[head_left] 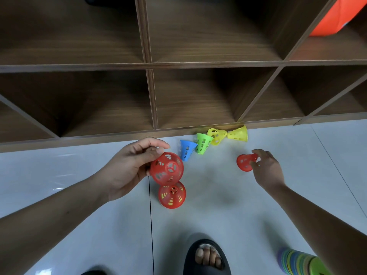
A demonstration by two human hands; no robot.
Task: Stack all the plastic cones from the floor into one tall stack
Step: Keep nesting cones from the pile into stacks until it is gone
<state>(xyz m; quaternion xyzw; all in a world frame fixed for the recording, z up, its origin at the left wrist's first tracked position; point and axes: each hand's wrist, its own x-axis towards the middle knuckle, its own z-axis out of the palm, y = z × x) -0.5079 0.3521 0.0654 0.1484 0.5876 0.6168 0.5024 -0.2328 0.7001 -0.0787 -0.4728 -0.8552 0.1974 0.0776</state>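
Black slipper (206, 257) at 6 o'clock. Left hand (127, 165) grips a red perforated cone (166, 168). At 3 o'clock, right hand (267, 169) pinches a tipped red cone (245, 162).

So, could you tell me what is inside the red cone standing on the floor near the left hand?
Yellow plastic shows through the slots of the standing red cone, so a yellow cone seems nested inside. Its red wall hides whether more sit beneath.
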